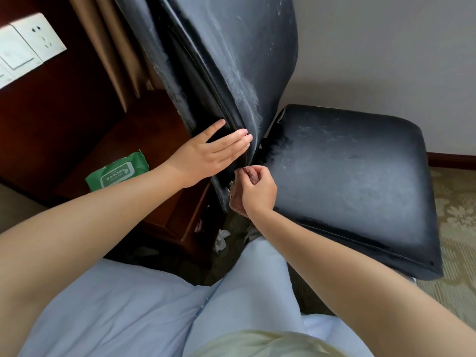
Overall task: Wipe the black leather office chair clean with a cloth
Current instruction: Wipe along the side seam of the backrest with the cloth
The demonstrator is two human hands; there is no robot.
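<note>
A: Patterned carpet (456, 228) is seen under a pale wall (386, 47), with tan curtains (113, 60) hung behind dark wooden furniture (159, 161) on the left. What is laid on that wood?

B: A green pack of wet wipes (117, 171) is laid flat there, and white wall sockets (28, 45) are mounted above it. Crumpled white tissue (221, 239) is seen on the floor beside the furniture.

A: Where is the black leather office chair (347, 176) placed?

B: It is stood between the furniture and the wall, its dusty, scuffed seat turned to the right and its backrest risen up the middle of the view.

A: How are the hands set?

B: The left hand (206, 155) is laid against the lower edge of the backrest, fingers straight and pressed together, thumb spread apart. The reddish-brown cloth (248, 186) is pinched in the curled fingers of the right hand (257, 191), held at the gap where backrest and seat are joined
</note>
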